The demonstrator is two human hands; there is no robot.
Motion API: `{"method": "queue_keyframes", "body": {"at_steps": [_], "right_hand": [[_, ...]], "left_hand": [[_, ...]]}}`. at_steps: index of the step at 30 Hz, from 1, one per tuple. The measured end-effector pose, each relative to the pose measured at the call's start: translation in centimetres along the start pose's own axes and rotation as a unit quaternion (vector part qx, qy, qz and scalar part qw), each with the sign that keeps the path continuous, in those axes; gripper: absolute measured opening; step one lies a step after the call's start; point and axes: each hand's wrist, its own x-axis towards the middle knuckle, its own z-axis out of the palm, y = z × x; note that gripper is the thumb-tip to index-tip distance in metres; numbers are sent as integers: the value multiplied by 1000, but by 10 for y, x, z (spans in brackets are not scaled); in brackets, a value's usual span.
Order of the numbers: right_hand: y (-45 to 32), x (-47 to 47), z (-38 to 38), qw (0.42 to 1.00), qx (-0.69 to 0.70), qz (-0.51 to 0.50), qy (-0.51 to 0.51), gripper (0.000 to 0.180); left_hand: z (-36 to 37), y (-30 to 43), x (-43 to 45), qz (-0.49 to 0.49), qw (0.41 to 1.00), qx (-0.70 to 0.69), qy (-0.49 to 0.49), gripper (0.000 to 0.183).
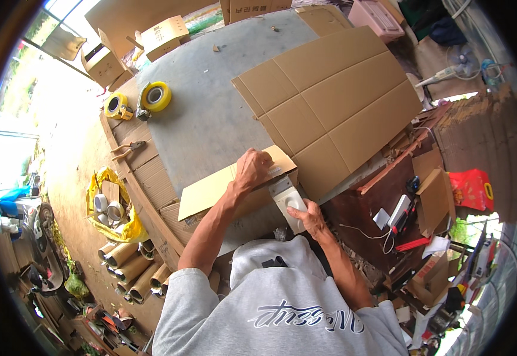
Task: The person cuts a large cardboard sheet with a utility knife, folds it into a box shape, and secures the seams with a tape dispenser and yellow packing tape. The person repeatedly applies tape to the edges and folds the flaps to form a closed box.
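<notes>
My left hand [253, 168], fingers curled, rests on the end of a folded cardboard piece [209, 190] at the table's near edge. Whether it grips the board or something small cannot be seen. A whitish strip lies by its fingertips. My right hand [309, 217] is closed around a pale handheld tool with a metal head [290, 205], thumb on top. The tool's head is against the cardboard's right end. Beyond, a large creased cardboard sheet [329, 98] lies flat on the grey tabletop [196, 138].
Two yellow tape rolls [155, 97] with dispensers and pliers [128, 150] lie at the left. A yellow bag [127, 231] with tape rolls stands on the floor above cardboard tubes [134, 267]. Right of the table are a red-brown board [356, 227] with cables and a red bag [468, 189].
</notes>
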Motion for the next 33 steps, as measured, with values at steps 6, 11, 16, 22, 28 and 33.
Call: {"method": "queue_keyframes", "body": {"at_steps": [6, 11, 16, 22, 28, 33], "right_hand": [[1, 1, 5, 999, 44, 21, 1, 59], [7, 3, 3, 1000, 22, 16, 1, 55], [1, 6, 5, 999, 22, 38, 4, 50], [-14, 6, -5, 990, 74, 91, -80, 53], [0, -4, -8, 987, 128, 50, -88, 52], [19, -17, 7, 992, 109, -64, -9, 49]], "left_hand": [[5, -6, 0, 54, 995, 85, 8, 11], [-6, -28, -9, 18, 993, 106, 39, 29], [-53, 35, -34, 126, 977, -92, -144, 54], [-33, 24, -46, 117, 977, 6, -180, 80], [-31, 21, -44, 101, 975, 13, -195, 74], [-25, 14, -43, 101, 975, -9, -200, 74]]}}
